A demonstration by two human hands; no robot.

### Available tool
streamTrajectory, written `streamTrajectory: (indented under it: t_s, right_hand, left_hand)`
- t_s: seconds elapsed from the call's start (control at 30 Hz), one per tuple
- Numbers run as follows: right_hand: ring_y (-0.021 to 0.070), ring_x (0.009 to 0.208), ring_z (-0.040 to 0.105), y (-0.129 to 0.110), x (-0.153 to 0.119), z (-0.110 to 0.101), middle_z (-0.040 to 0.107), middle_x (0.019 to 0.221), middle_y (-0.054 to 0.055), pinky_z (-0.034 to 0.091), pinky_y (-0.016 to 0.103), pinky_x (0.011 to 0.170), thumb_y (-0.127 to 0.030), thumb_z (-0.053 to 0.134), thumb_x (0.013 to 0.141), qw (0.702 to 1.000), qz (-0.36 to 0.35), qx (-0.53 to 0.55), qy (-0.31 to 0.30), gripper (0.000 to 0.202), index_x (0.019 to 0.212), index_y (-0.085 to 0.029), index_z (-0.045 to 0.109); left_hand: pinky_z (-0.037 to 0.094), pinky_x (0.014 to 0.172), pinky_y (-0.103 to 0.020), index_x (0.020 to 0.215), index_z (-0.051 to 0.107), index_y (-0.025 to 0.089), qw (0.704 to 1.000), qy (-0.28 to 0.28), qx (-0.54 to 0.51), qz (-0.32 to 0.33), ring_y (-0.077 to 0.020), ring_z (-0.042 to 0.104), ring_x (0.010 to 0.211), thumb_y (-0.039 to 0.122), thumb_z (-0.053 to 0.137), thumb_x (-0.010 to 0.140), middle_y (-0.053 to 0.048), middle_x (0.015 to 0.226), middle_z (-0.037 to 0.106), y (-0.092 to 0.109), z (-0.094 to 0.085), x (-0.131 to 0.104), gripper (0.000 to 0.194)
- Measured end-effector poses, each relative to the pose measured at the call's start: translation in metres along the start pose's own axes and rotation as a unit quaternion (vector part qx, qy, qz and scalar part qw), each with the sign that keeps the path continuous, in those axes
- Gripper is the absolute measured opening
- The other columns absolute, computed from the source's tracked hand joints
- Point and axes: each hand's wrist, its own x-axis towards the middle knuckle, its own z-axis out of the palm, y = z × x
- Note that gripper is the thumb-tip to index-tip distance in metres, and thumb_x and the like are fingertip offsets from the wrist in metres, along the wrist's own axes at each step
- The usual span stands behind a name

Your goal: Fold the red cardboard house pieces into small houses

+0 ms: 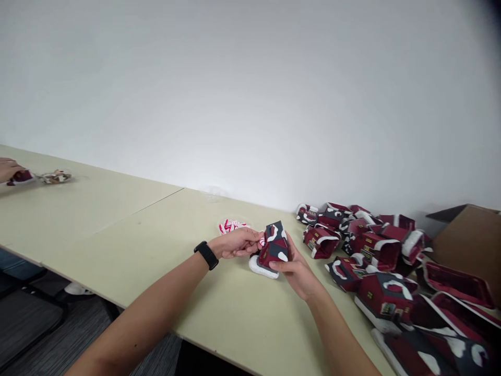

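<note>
A small dark red toy house [269, 251] with a dark grey roof and white snow-like patches is gripped in my right hand [295, 269], tilted just above the table. My left hand [239, 242], with a black watch on its wrist, pinches a small red-and-white striped piece like a peppermint candy [262, 242] against the house's left side. Whether the piece is fixed to the house, I cannot tell. Behind my left hand lies a clear bag of red-and-white striped pieces [230, 225].
Many similar red houses [376, 250] are heaped along the table's right side. Behind them stands an open cardboard box [464, 243]. At far left, another person's hand [8, 169] holds a red item beside a bag of brownish pieces [57, 177]. A clear plastic bag [213, 193] lies near the wall.
</note>
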Motion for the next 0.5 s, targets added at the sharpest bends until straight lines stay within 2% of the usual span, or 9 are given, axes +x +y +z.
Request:
streamTrajectory:
  t_s: [0.33, 0.5]
  right_hand:
    - [0.0237, 0.112, 0.063, 0.0024, 0.0022, -0.0032, 0.071, 0.124, 0.0, 0.047, 0.032, 0.097, -0.012, 0.092, 0.048, 1.0, -0.002, 0.0, -0.012, 0.11, 0.146, -0.034, 0.046]
    - [0.0231, 0.112, 0.063, 0.0025, 0.0017, -0.0032, 0.07, 0.126, -0.001, 0.047, 0.032, 0.097, -0.013, 0.093, 0.05, 1.0, -0.001, -0.01, -0.015, 0.107, 0.144, -0.035, 0.048]
  left_hand:
    - [0.012, 0.031, -0.019, 0.076, 0.059, 0.015, 1.0, -0.011, -0.006, 0.007, -0.002, 0.029, 0.031, 0.053, 0.064, 0.089, 0.008, 0.05, 0.047, -0.0017, -0.0015, 0.0003, 0.04]
    - [0.009, 0.031, -0.019, 0.069, 0.055, 0.016, 1.0, 0.018, -0.005, -0.012, -0.0012, 0.026, 0.031, 0.051, 0.065, 0.087, 0.008, 0.049, 0.046, -0.0021, 0.0052, 0.0018, 0.04]
